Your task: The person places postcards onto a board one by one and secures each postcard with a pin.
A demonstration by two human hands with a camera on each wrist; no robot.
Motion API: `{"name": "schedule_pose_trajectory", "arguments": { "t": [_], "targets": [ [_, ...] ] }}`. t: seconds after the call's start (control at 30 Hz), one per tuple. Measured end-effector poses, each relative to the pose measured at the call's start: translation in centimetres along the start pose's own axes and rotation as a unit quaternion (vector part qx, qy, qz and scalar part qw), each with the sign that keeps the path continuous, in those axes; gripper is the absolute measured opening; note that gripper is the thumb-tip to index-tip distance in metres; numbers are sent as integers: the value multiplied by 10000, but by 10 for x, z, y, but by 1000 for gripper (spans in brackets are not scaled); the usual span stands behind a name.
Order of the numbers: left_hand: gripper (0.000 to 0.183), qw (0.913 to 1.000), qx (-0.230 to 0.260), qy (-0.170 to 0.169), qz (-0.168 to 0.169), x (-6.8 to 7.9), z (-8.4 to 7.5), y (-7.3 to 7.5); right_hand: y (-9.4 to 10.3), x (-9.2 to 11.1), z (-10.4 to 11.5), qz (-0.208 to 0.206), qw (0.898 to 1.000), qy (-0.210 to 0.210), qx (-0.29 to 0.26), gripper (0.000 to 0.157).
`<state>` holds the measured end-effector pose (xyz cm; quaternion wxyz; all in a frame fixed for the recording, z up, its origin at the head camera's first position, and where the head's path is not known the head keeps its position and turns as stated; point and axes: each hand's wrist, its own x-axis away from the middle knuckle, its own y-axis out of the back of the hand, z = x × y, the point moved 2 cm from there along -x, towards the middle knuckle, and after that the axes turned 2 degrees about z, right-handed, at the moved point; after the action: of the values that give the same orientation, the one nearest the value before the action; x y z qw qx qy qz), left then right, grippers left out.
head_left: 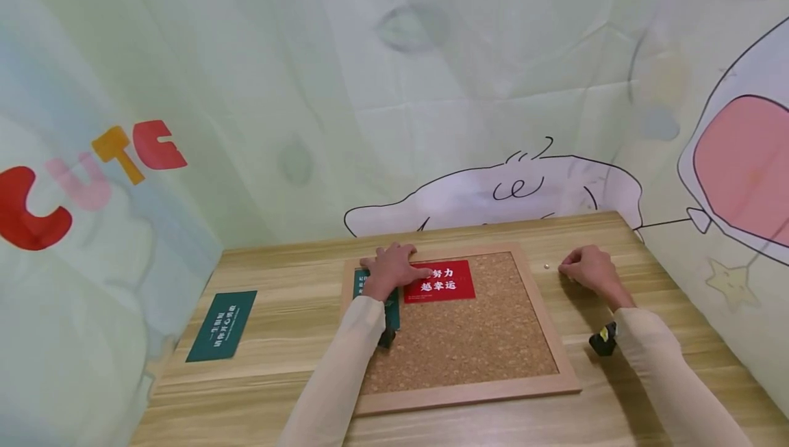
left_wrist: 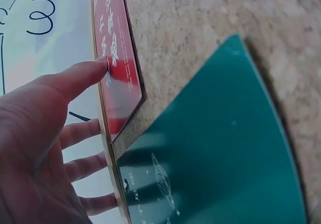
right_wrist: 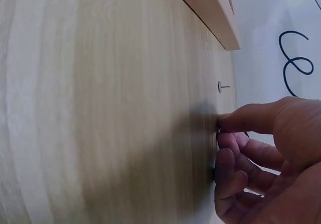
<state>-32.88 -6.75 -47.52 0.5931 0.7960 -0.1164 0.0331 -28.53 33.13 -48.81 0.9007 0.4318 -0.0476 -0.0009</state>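
My left hand lies over the top left of a cork board, thumb on a red card with white lettering. In the left wrist view its straight fingers reach over the frame's edge. Beside the red card, a dark green card rests on the cork, partly covered by that hand in the head view. My right hand is on the table right of the board. Its thumb and curled index finger pinch what looks like a thumbtack, mostly hidden. Near them another thumbtack lies on its head, pin up.
Another dark green card with white lettering lies on the wooden table, left of the board. A wooden frame edges the cork. A printed cloth hangs behind the table. Small black devices sit at both wrists.
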Motion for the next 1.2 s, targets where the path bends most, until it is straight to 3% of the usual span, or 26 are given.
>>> {"name": "schedule_pose_trajectory", "arguments": {
  "t": [0.47,0.87,1.2],
  "targets": [
    [76,10000,52,-10,5,1,-1,0,-5,0,-4,-184,9996,-183,-121,19],
    [76,10000,29,-8,-34,1,1,0,-7,4,1,-373,9990,-14,-236,18],
    [75,10000,-16,13,-30,2,1,1,-7,4,7,-371,9964,-59,-759,17]
  ]
}}
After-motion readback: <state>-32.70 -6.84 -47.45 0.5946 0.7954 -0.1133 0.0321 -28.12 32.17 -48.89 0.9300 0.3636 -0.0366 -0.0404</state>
